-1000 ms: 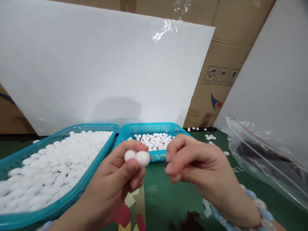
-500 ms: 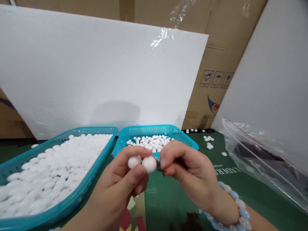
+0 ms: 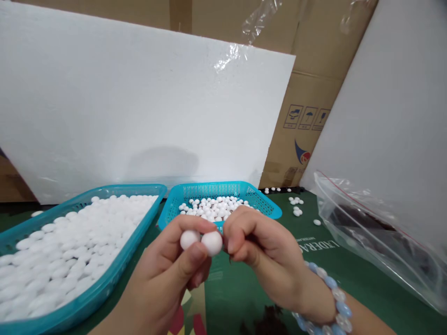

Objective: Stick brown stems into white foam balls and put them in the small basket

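Observation:
Two white balls (image 3: 212, 243) sit side by side between the thumb and fingers of my left hand (image 3: 164, 270), just below the picture's middle. My right hand (image 3: 272, 260) is right beside them, thumb and forefinger pinched together close to the right-hand ball. A thin dark bit shows under those fingertips, too small to name. Behind my hands, a blue perforated basket (image 3: 267, 207) holds many small white balls. To the left stands a larger blue basket (image 3: 139, 232) heaped with white balls.
Loose white balls (image 3: 296, 201) lie on the green table covering (image 3: 223, 298) at the right. Beyond them is a clear zip bag (image 3: 335, 200) with dark brown contents. A white board (image 3: 146, 102) leans on a cardboard box (image 3: 314, 88) at the back. A dark tuft (image 3: 268, 321) lies in front.
The whole scene has shifted slightly left in view. My right fingertips have come a little closer to the right-hand ball, and less of the dark bit shows. My left grip is unchanged.

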`<action>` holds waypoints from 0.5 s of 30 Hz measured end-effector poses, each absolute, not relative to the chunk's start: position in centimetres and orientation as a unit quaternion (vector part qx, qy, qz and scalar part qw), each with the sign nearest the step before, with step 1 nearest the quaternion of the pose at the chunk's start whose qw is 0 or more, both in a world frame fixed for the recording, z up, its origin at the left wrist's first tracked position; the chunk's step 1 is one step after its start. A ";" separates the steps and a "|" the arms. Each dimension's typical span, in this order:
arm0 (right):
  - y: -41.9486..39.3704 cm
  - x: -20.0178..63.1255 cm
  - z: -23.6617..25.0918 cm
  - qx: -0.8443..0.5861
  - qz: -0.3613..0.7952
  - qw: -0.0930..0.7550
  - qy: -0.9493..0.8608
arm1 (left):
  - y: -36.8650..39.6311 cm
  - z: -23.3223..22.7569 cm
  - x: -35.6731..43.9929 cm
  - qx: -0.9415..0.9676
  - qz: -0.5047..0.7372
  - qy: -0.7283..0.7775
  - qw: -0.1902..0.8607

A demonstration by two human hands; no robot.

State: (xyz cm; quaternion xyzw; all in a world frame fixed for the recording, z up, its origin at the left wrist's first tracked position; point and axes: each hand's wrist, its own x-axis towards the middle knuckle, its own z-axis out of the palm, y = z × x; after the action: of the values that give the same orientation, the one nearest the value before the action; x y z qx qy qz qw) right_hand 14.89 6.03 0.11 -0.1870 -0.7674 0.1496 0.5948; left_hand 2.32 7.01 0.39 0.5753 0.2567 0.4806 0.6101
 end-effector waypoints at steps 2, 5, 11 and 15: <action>6.0 14.8 0.1 -0.187 0.148 0.595 -0.768 | 7.0 0.5 2.4 0.573 0.480 0.258 0.612; 5.9 14.7 0.0 -0.188 0.148 0.596 -0.766 | 6.8 0.7 2.6 0.551 0.481 0.273 0.625; 5.8 14.7 0.2 -0.192 0.150 0.589 -0.771 | 5.7 1.0 2.8 0.511 0.500 0.313 0.625; 5.7 14.7 0.3 -0.195 0.144 0.584 -0.774 | 5.5 1.0 2.7 0.501 0.501 0.320 0.629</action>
State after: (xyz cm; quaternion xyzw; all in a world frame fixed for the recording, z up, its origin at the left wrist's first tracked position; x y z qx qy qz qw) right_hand 14.72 5.66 0.27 -0.1950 -0.7745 0.1443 0.5843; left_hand 2.75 5.47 0.96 0.5006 0.3198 0.5011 0.6293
